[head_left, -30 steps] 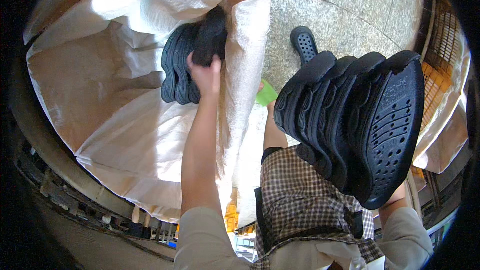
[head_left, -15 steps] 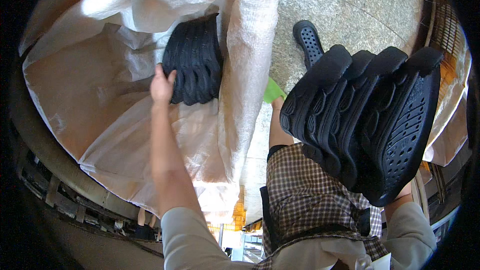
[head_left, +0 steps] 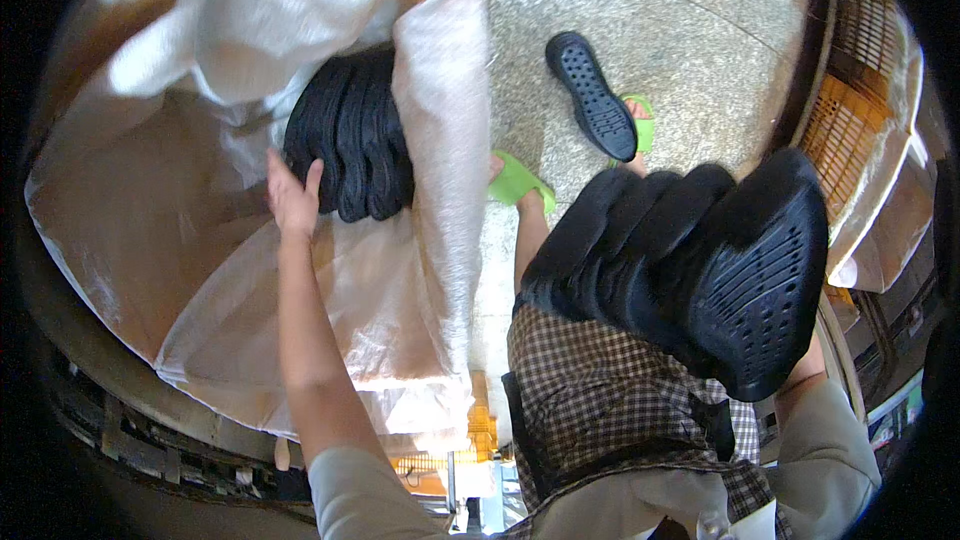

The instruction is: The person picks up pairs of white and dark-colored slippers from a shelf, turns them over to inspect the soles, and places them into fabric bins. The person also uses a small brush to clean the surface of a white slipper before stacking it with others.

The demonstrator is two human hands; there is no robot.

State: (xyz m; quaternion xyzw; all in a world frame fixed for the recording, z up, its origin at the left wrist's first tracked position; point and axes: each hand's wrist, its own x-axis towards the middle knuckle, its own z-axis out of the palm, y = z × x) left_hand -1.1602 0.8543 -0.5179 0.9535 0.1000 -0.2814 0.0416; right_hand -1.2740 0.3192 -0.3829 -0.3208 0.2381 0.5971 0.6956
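My left hand (head_left: 292, 195) reaches into a large whitish woven sack (head_left: 440, 140), its thumb apart from the fingers. Just beside it inside the sack lies a row of black shoe soles (head_left: 350, 150), nested against one another; whether my fingertips touch them I cannot tell. On my right side, several more black shoe soles (head_left: 760, 280) are stacked together, the outermost showing its holes and grooves. My right hand (head_left: 803, 368) carries this stack from behind and below, most of its fingers hidden by the soles.
A single black sole (head_left: 590, 95) lies on the grey stone floor (head_left: 690, 30), next to a foot in a green slipper (head_left: 645, 123). Another green slipper (head_left: 522, 180) stands by the sack. At the right are an orange plastic basket (head_left: 840, 125) and another pale sack (head_left: 880, 230).
The view has shifted, and both slippers now show. The carried stack appears tilted further, lower and more to the left. My left hand remains beside the soles in the sack.
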